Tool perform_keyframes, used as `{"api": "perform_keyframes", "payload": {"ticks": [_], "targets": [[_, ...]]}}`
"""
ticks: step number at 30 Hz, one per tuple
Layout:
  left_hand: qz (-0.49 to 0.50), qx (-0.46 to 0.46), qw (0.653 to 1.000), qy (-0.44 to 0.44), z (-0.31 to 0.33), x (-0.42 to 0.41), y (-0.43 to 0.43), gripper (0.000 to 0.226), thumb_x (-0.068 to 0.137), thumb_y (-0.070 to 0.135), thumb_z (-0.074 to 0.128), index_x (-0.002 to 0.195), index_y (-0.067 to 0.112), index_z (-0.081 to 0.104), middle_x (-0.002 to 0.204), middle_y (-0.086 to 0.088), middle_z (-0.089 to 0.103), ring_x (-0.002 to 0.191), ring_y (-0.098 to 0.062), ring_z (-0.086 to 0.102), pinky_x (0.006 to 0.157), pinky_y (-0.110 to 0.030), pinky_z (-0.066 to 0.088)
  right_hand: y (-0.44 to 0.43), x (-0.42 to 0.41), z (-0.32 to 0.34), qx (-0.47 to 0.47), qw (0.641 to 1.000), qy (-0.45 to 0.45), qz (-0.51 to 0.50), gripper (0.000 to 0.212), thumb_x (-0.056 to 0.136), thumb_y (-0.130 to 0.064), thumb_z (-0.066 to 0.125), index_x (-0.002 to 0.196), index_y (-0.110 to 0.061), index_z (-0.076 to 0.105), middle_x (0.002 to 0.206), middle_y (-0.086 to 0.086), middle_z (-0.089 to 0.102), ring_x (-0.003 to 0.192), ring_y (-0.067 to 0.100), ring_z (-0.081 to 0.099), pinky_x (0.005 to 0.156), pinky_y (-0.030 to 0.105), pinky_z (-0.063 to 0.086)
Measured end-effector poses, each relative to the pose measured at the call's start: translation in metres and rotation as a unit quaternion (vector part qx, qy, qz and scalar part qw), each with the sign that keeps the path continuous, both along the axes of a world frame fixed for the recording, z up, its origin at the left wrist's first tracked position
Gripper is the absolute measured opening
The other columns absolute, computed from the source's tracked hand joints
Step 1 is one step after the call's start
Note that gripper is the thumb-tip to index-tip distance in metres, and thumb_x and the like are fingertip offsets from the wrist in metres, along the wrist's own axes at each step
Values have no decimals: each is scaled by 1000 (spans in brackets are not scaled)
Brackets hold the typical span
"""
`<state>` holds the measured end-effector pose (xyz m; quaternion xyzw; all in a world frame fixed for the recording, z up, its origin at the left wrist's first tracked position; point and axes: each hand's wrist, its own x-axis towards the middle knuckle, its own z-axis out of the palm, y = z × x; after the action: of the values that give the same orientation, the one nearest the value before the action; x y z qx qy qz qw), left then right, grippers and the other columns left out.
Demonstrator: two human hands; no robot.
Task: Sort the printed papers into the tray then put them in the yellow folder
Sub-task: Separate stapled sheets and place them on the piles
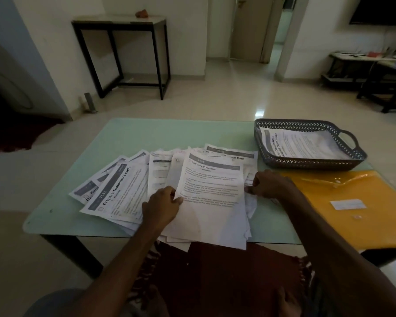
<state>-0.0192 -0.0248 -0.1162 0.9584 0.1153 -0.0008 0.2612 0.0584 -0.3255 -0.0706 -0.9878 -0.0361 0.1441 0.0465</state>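
**Head view.** The pale green glass-topped table (169,131) carries the task's things.

- **Loose papers.** The white printed papers (124,186) lie fanned in an overlapping heap under and between the two hands. The heap spreads furthest to the left of the left hand (161,207), and its near edges hang over the table's near rim.
- **Hands.** The hands are apart, one at each side of the top sheet (210,191), a white page headed "Cold Drink Preparation". The left hand's thumb and curled fingers pinch its left edge. The right hand (270,183) pinches its right edge with curled fingers.
- **Tray.** The dark grey perforated plastic tray (311,162), which has a loop handle at its far right end, stands beyond and to the right of the right hand. Inside it at least one white printed sheet (302,143) lies flat, turned sideways. How many sheets lie beneath cannot be told.
- **Folder.** The yellow plastic folder (352,202) lies flat and closed just to the right of the right hand, on the near side of the tray. It bears a small white label, and its contents cannot be seen.
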Motion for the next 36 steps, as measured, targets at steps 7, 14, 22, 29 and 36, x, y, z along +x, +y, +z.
{"api": "perform_keyframes", "payload": {"ticks": [7,14,22,29,36], "targets": [[16,-233,963,-136,15,1,-1,19,100,30,57,113,17,61,109,2,65,101,-21,61,80,-31,44,1,-8,10,301,951,29,-68,75,81,-81,55,120,-18,66,119,2,69,104,23,66,85,41,55],[-13,-460,880,-115,29,-6,7,27,92,21,68,118,26,64,109,8,74,99,-11,70,79,-29,59,32,-27,23,581,812,46,-9,28,97,-13,66,122,-23,62,110,0,76,95,17,75,71,33,63],[161,-384,889,-193,27,3,42,23,91,18,70,115,18,68,104,1,72,96,-20,68,88,-37,55,56,-13,-6,331,939,-45,-79,58,94,-64,55,122,-13,56,117,11,67,99,26,67,84,42,56],[169,-359,895,-206,28,5,55,25,93,16,67,117,17,67,107,-1,70,97,-21,67,91,-42,55,49,-9,-30,253,960,-12,-121,92,77,-30,88,143,-5,29,134,17,56,120,35,59,90,41,56],[156,-363,901,-177,26,8,58,24,90,22,70,113,25,67,109,2,72,101,-23,67,93,-49,55,24,-6,-13,326,931,-109,-125,30,84,-10,80,102,-14,56,102,0,67,85,20,69,68,37,62]]}}
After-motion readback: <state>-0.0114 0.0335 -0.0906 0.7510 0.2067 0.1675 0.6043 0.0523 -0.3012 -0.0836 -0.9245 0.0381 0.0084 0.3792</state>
